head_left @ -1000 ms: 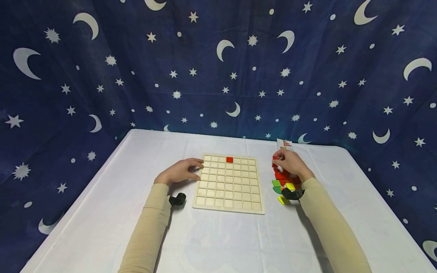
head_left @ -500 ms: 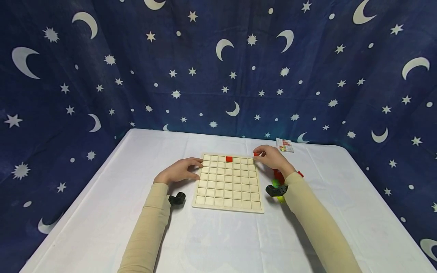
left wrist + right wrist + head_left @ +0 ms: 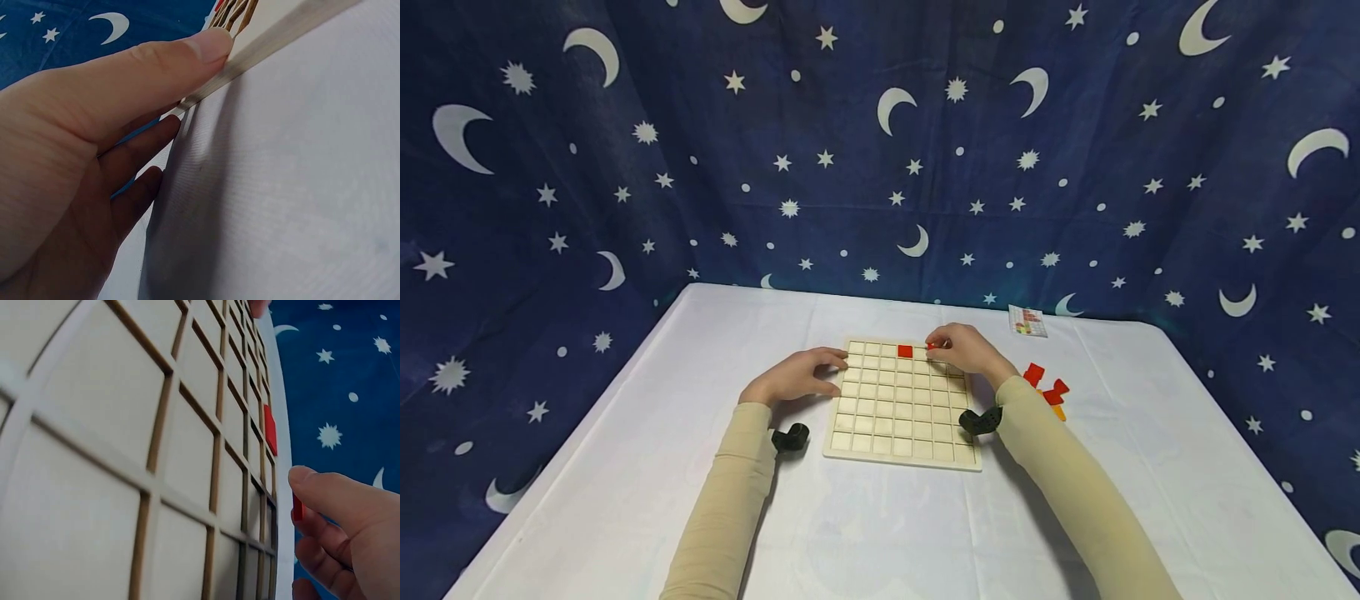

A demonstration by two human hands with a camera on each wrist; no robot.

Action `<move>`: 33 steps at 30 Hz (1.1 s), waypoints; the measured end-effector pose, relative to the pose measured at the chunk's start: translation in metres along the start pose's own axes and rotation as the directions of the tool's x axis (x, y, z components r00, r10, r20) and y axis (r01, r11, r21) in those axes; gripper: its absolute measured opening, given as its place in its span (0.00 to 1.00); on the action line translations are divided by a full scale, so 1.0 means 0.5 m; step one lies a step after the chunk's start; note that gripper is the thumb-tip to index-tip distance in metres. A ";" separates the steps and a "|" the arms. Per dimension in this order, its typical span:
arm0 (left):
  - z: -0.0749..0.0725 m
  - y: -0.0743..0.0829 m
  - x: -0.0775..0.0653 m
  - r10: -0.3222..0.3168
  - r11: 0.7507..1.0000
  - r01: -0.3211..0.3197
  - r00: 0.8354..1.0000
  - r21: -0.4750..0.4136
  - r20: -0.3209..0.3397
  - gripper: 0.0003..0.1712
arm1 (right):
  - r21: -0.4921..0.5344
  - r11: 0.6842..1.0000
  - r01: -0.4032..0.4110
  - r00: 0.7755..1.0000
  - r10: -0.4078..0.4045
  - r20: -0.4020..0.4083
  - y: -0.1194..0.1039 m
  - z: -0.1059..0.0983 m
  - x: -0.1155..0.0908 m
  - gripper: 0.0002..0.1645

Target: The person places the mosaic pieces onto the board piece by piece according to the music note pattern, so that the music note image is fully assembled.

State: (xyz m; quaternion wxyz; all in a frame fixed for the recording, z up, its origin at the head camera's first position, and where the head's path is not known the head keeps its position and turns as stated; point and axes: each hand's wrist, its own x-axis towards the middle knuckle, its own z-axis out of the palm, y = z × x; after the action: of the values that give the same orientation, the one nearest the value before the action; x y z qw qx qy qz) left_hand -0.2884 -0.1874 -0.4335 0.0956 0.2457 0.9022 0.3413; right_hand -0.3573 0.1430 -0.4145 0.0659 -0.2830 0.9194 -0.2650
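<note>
**Red tile carried from the pile to the board's top row**

Now over the upper right of the wooden grid board (image 3: 902, 404): right hand (image 3: 964, 348), a small red tile (image 3: 932, 345) pinched between thumb and fingertips, just right of the red tile already seated (image 3: 905, 352) in the top row. A second ago at the loose coloured pieces (image 3: 1047, 389) right of centre in the head view; half a second ago at the board's right edge; now inside the frame. Judged from that: picking done, setting down about to begin, target cell probably one beside the seated tile, not yet touched.

Left hand (image 3: 796, 377) unchanged at the board's left edge, fingers straight, thumb tip pressed along the rim (image 3: 262, 47), holding nothing, merely steadying.

Board: pale unfinished wood, flat, square, shallow square cells parted by thin raised ribs, darker seams visible in the right wrist view. Tiles: thin, flat, glossy, red, orange. Counter (image 3: 880, 533): white cloth, finely woven, faintly creased. Behind, upper frame: dark blue backdrop (image 3: 880, 150), printed moons and stars. Small printed card (image 3: 1027, 320) near the far right edge of the counter.
</note>
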 end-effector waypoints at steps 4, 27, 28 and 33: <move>0.000 0.000 -0.001 0.005 1.000 -0.005 1.000 -0.002 0.001 0.28 | 0.000 1.000 -0.002 1.000 0.002 0.016 -0.010 0.009 0.009 0.17; 0.002 -0.004 0.004 -0.016 1.000 0.016 1.000 0.003 0.007 0.28 | 0.015 0.999 -0.051 0.999 0.051 0.007 -0.017 0.030 0.023 0.12; 0.002 -0.004 0.004 -0.019 1.000 0.019 1.000 0.001 0.009 0.28 | 0.018 0.998 -0.052 0.999 0.052 0.005 -0.018 0.030 0.022 0.12; 0.002 -0.002 0.003 -0.020 1.000 0.020 1.000 0.001 0.004 0.28 | 0.043 0.996 -0.074 0.997 0.074 0.001 -0.021 0.031 0.022 0.12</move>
State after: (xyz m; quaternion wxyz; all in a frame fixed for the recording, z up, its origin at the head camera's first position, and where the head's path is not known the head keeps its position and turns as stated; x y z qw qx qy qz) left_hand -0.2897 -0.1868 -0.4351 0.1009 0.2373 0.9047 0.3392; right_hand -0.3573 0.1224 -0.4220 0.0816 -0.2472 0.9233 -0.2824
